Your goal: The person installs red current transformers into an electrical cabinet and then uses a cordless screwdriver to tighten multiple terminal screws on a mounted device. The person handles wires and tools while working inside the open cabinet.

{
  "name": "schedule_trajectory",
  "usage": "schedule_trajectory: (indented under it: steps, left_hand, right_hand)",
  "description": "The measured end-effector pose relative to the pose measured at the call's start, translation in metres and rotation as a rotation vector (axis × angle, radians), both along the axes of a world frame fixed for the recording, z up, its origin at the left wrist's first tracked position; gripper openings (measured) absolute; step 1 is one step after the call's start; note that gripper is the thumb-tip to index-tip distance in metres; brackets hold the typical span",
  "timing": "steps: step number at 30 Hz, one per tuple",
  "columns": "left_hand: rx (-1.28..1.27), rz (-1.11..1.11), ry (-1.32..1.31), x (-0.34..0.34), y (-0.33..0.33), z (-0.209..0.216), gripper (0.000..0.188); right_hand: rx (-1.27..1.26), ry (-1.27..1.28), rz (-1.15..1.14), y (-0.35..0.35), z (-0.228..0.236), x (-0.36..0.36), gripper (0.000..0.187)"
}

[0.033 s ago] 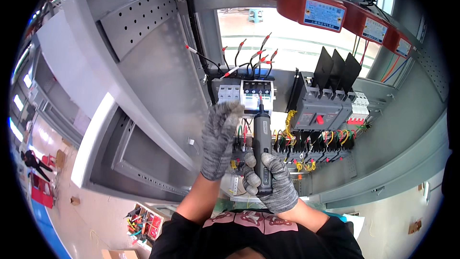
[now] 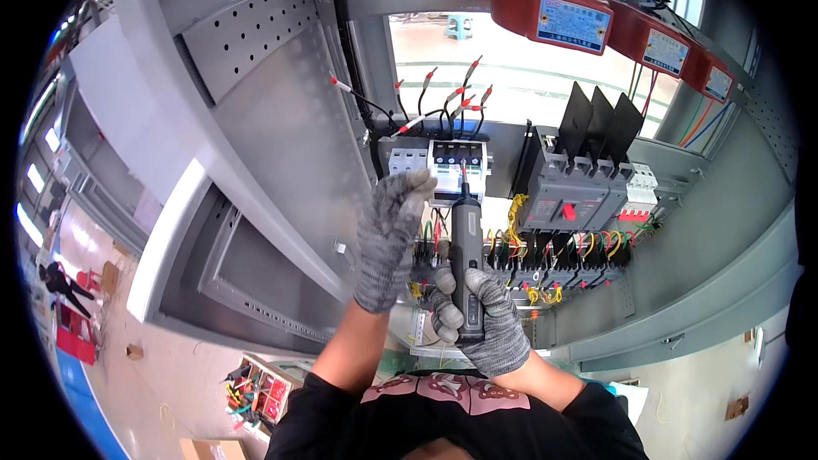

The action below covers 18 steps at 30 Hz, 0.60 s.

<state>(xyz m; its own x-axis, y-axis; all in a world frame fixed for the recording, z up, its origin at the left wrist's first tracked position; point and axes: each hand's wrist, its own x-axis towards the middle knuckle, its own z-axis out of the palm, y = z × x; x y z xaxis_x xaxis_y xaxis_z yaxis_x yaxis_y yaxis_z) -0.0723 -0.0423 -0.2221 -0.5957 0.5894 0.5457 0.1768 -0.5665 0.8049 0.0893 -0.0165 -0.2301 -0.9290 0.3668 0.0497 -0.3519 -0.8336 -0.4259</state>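
Note:
My right hand [image 2: 490, 324], in a grey knit glove, is wrapped around a dark grey cordless screwdriver [image 2: 466, 243] held upright. The screwdriver's tip meets the front of a white circuit breaker [image 2: 457, 166] with a row of dark terminals. Beside that breaker's lower left edge is my gloved left hand [image 2: 390, 238], its fingers bent and pressed together; whatever they may hold is hidden. A grey-white modular breaker [image 2: 407, 161] sits just left of the white one. Above them rise several black wires [image 2: 423, 89] with red-marked ends, loose at the top.
A large moulded-case breaker [image 2: 573, 196] with black barriers stands to the right. Red current transformers [image 2: 554, 15] hang above it. Below runs a row of wired terminals [image 2: 545, 260]. The grey cabinet door [image 2: 281, 230] is on the left; a toolbox [image 2: 271, 392] lies on the floor.
My left hand has shifted very slightly upward beside the white breaker. The screwdriver stays in place on it.

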Motion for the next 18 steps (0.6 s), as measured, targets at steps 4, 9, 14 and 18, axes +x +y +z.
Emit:
schedule_trajectory:
  steps: [4,9,14,18]
  left_hand:
    - [-0.174,-0.036,0.223,-0.008,0.012,0.03,0.035]
    - [-0.341,-0.096,0.439,-0.01,0.039,0.057,0.048]
    - [-0.329,-0.353,0.278,-0.013,0.061,0.076,0.05]
    - [-0.252,-0.37,0.144,-0.014,0.066,0.078,0.044]
  right_hand:
    - [-0.024,0.06,0.002,0.007,-0.007,0.005,0.042]
    - [-0.021,0.105,0.017,0.008,-0.01,0.004,0.04]
    - [-0.055,0.159,0.04,0.009,-0.016,0.002,0.038]
    - [-0.151,0.211,0.079,0.013,-0.023,0.0,0.032]
